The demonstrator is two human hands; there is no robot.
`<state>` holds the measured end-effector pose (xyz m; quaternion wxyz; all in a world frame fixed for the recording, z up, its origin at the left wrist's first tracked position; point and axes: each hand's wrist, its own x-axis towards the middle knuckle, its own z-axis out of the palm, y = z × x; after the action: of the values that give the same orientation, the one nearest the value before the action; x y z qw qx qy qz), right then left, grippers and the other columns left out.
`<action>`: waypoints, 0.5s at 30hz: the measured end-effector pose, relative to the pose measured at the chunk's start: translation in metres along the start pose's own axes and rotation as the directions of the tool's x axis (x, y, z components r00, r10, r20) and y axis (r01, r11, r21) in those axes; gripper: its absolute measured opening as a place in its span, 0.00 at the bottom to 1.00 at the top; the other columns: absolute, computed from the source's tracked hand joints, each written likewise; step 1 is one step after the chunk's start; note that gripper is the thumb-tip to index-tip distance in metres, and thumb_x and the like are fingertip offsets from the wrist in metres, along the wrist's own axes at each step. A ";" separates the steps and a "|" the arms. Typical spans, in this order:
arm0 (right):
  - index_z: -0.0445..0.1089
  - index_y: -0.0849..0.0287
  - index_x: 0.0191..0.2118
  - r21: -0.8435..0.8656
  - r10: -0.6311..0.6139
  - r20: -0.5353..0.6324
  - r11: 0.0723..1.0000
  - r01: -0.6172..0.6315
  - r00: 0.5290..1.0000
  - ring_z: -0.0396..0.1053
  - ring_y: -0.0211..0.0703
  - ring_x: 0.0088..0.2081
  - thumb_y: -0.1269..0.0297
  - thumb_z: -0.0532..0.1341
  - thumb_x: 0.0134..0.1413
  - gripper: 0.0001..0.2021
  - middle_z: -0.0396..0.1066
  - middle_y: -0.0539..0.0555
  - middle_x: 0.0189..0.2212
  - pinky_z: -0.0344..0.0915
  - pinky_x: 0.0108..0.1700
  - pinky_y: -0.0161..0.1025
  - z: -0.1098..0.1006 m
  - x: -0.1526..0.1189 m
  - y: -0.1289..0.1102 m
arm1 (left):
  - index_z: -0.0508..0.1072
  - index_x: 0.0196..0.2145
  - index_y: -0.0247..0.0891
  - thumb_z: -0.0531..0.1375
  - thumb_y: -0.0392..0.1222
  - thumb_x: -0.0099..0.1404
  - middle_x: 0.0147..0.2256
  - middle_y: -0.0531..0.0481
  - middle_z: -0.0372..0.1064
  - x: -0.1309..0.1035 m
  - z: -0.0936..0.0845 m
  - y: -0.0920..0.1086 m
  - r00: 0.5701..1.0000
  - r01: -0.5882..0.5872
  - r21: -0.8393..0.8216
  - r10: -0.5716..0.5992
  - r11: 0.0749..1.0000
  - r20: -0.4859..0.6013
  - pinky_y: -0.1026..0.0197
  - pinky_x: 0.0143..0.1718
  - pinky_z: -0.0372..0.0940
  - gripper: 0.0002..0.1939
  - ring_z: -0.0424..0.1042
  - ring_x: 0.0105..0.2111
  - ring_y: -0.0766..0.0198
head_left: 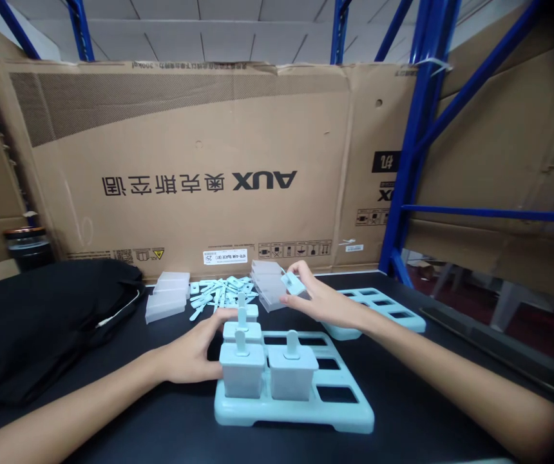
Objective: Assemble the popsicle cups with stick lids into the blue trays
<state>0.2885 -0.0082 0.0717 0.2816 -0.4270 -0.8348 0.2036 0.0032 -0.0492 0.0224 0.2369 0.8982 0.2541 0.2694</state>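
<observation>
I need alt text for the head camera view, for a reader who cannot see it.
A person's right hand holds a pale-blue stick lid over a black table; the left hand is at capped moulds in a pale-blue rack. Behind are loose stick lids, translucent moulds, a second rack and a cardboard panel.
</observation>
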 end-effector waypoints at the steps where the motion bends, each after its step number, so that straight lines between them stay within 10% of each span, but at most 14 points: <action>1: 0.48 0.55 0.43 -0.022 -0.025 0.026 0.999 0.026 0.999 0.65 0.44 0.37 0.43 0.54 0.56 0.22 0.65 0.55 0.39 0.62 0.39 0.41 -0.003 -0.002 -0.003 | 0.50 0.59 0.46 0.64 0.40 0.59 0.54 0.44 0.58 0.000 0.000 0.000 1.000 0.002 -0.007 -0.002 1.000 -0.001 0.53 0.53 0.62 0.35 0.65 0.51 0.55; 9: 0.56 0.58 0.48 -0.527 -0.145 0.079 0.833 0.165 0.986 0.70 0.55 0.36 0.38 0.53 0.52 0.28 0.70 0.59 0.37 0.61 0.34 0.45 -0.013 0.000 0.009 | 0.52 0.58 0.43 0.64 0.41 0.59 0.52 0.43 0.59 0.001 0.002 0.002 1.000 -0.007 -0.010 0.007 1.000 -0.027 0.53 0.52 0.63 0.34 0.65 0.50 0.54; 15: 0.58 0.59 0.48 -0.663 -0.214 0.119 0.710 0.238 0.970 0.71 0.54 0.32 0.37 0.53 0.51 0.30 0.72 0.61 0.34 0.56 0.27 0.41 -0.020 0.050 -0.005 | 0.49 0.61 0.43 0.63 0.43 0.59 0.56 0.41 0.57 0.000 0.001 0.001 0.999 -0.017 0.038 0.018 0.999 -0.030 0.50 0.56 0.60 0.37 0.63 0.54 0.51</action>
<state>0.2746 0.0326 0.1049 0.1176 -0.3909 -0.9021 -0.1402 0.0042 -0.0502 0.0220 0.2137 0.9004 0.2548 0.2805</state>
